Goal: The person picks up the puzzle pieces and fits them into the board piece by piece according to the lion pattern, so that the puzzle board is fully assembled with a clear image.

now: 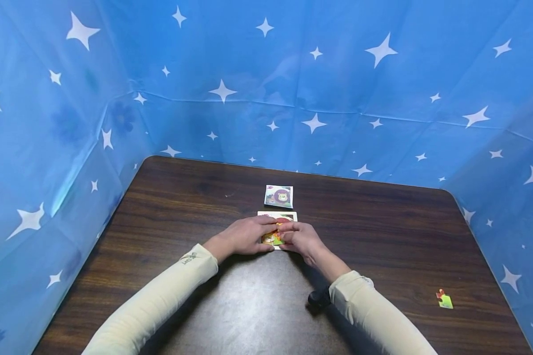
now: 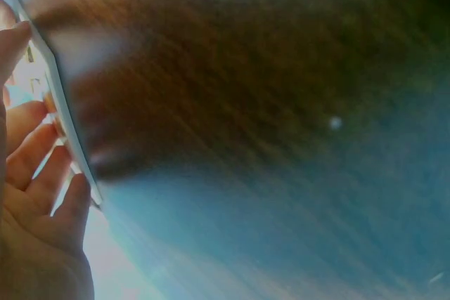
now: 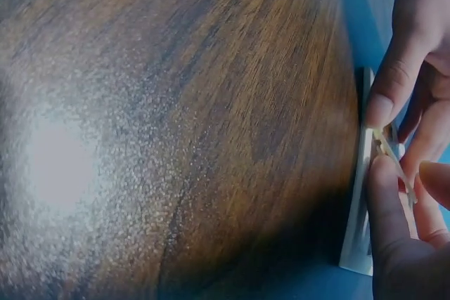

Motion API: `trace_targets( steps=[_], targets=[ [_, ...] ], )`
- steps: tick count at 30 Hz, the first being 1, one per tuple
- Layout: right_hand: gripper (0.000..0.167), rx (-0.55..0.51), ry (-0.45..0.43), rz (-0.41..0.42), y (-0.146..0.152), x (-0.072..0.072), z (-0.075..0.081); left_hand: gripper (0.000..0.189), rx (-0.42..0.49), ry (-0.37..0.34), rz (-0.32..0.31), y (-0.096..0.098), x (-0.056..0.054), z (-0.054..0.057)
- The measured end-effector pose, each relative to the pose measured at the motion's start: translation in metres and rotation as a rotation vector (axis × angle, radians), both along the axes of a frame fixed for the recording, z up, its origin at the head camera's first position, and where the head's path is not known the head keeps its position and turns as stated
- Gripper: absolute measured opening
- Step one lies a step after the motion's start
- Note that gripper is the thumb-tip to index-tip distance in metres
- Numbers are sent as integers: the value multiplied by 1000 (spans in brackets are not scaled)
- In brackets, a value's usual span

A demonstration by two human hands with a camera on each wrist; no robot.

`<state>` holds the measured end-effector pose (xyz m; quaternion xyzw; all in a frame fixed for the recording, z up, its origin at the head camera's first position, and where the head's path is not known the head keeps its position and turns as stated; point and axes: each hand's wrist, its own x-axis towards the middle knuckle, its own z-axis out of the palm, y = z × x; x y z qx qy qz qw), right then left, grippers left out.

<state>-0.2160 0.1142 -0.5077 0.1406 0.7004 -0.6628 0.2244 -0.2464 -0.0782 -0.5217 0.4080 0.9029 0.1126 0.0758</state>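
Note:
A small white-bordered puzzle board [image 1: 265, 214] with a colourful picture lies mid-table under both hands. My left hand [image 1: 244, 235] holds its left side, fingers across the picture and thumb at the near edge. From the right, my right hand [image 1: 305, 241] reaches over the board and pinches a thin puzzle piece [image 3: 403, 172], tilted against the tray in the right wrist view. Fingertips of both hands meet over the board and hide much of the picture. The left wrist view shows fingers along the board's pale edge [image 2: 67, 117].
Just behind the board lies a square picture card [image 1: 277, 196] with a lion. A loose green and red puzzle piece [image 1: 444, 299] lies far to the right on the dark wooden table [image 1: 395, 236]. Blue curtains [image 1: 266, 64] with white stars surround the table. A black object [image 1: 319, 298] shows by the right cuff.

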Motion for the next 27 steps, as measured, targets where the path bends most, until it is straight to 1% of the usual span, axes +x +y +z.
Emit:
trace_targets(
  steps=[3, 8, 11, 19, 23, 25, 27],
  targets=[
    [27, 31, 9, 11, 1, 2, 4, 62, -13, -4, 2, 0, 0, 0],
    [27, 134, 36, 19, 5, 6, 15, 64, -32, -11, 4, 1, 0, 2],
    [26, 155, 37, 17, 9, 7, 18, 64, -44, -17, 12, 1, -1, 2],
    [26, 169, 30, 37, 11, 9, 19, 65, -58, -30, 11, 1, -1, 0],
    [25, 204, 39, 52, 12, 8, 19, 65, -59, -36, 5, 1, -3, 1],
    [26, 219, 49, 57, 13, 8, 19, 63, -50, -46, 3, 2, -3, 1],
    [26, 230, 51, 61, 14, 9, 18, 57, -33, -47, 0, 1, -3, 1]
  ],
)
